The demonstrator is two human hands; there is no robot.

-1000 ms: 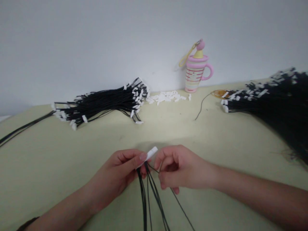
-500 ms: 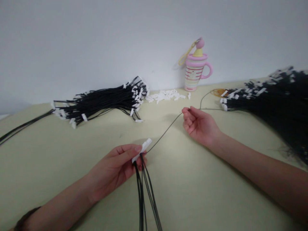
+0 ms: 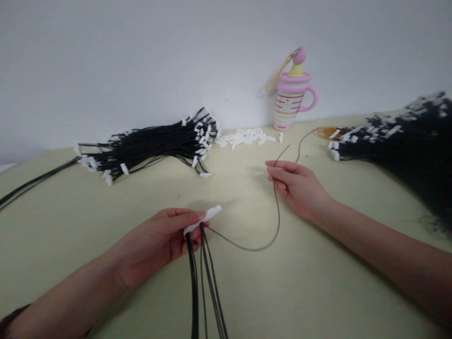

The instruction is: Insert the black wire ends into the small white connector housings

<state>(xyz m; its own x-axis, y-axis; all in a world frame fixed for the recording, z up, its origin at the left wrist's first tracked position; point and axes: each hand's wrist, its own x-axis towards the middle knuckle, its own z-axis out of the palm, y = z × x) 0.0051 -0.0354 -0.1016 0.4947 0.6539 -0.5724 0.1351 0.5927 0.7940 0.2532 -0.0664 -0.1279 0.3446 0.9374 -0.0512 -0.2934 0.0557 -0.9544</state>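
Between the thumb and fingers of my left hand [image 3: 169,238], closed, are white plastic connectors [image 3: 203,220] held side by side. Several black wires [image 3: 194,282] hang down from them past the bottom of the view. One thin dark wire [image 3: 252,249] runs from the connectors in a slack curve up to my right hand [image 3: 296,186]. The thumb and index finger of that hand pinch it, and its loose tip sticks up above the fingertips. The fingers of my left hand behind the connectors are partly hidden.
A bundle of black wires with white connectors [image 3: 148,146] lies at the left back, a larger black bundle [image 3: 406,150] at the right. Loose white connectors [image 3: 247,136] lie between them. A pink-handled cup [image 3: 289,103] stands by the wall, near a coil of amber wire [image 3: 326,133].
The wire between my hands has gone from taut to a slack curve, and its end now shows free above my right fingers. My left hand has shifted slightly left with the connectors.
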